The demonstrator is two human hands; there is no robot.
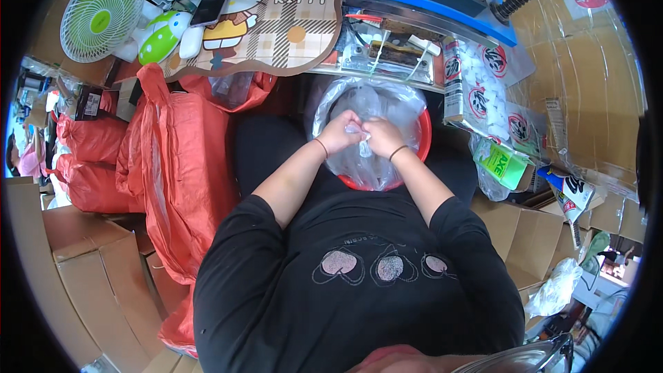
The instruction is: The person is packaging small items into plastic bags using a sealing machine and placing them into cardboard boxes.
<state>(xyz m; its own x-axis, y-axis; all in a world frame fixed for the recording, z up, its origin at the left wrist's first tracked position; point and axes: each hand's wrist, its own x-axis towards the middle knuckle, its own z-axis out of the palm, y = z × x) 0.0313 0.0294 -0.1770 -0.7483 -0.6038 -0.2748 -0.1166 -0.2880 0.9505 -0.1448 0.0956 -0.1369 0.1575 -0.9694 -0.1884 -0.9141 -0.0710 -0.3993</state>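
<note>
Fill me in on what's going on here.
A seated person in a black top is working with both bare hands over a red tub between their legs. The left hand and right hand are close together, their fingers gripping some clear plastic; whether it is a separate bag or part of what fills the tub, I can't tell. A large red sack stands at the person's left.
</note>
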